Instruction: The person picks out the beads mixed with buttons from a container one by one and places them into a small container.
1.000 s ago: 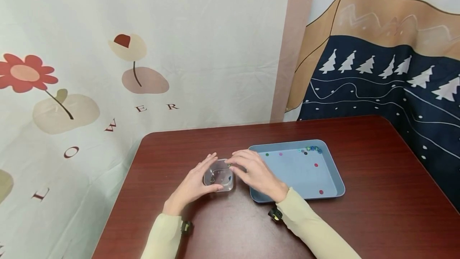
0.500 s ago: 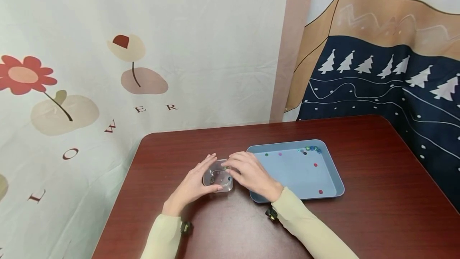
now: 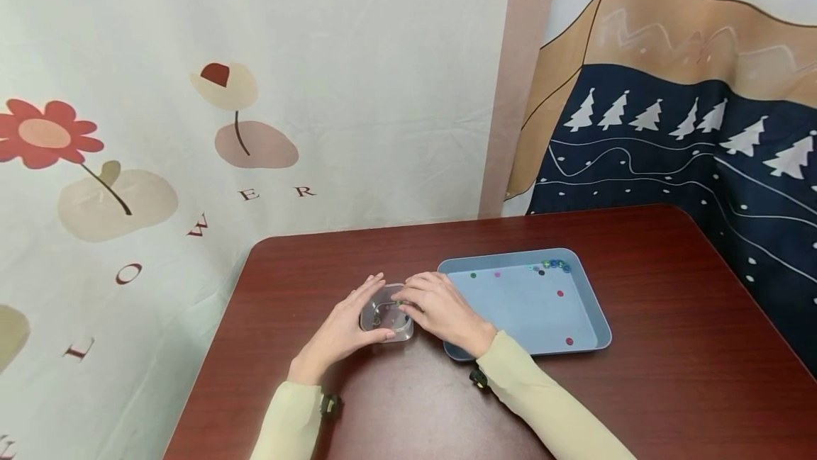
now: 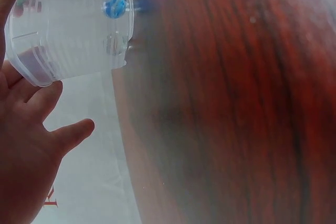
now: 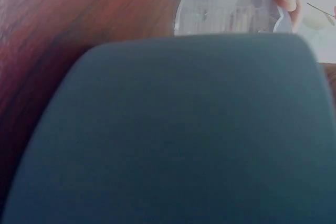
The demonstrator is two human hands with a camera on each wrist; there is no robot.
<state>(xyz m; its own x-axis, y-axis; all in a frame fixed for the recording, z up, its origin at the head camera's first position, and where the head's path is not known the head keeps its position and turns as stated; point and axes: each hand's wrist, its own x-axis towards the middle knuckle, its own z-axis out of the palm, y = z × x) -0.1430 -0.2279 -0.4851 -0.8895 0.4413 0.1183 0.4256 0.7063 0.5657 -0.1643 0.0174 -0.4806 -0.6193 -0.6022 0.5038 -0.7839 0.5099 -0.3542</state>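
In the head view a clear plastic container [image 3: 401, 333] stands on the table, with my left hand [image 3: 337, 332] gripping it from the left, thumb in front and fingers behind. My right hand [image 3: 442, 310] is over its right rim, pinching a small greenish marble [image 3: 398, 302] between fingertips and thumb. Through the container wall, the left wrist view shows a blue marble [image 4: 114, 6] and a clear one [image 4: 116, 44] at the bottom. The right wrist view has the container [image 5: 231, 11] partly hidden behind a tray wall.
A blue-grey tray [image 3: 523, 318] lies right of the container, under my right forearm. Several marbles [image 3: 557, 264] cluster in its far right corner. Small coloured round pieces, including a red one [image 3: 560, 293], lie scattered in it. A printed cloth [image 3: 383, 91] hangs behind the table.
My right hand has shifted slightly left and lower, bringing the greenish marble from the container's right rim further over its opening. The left hand and container have stayed in place.
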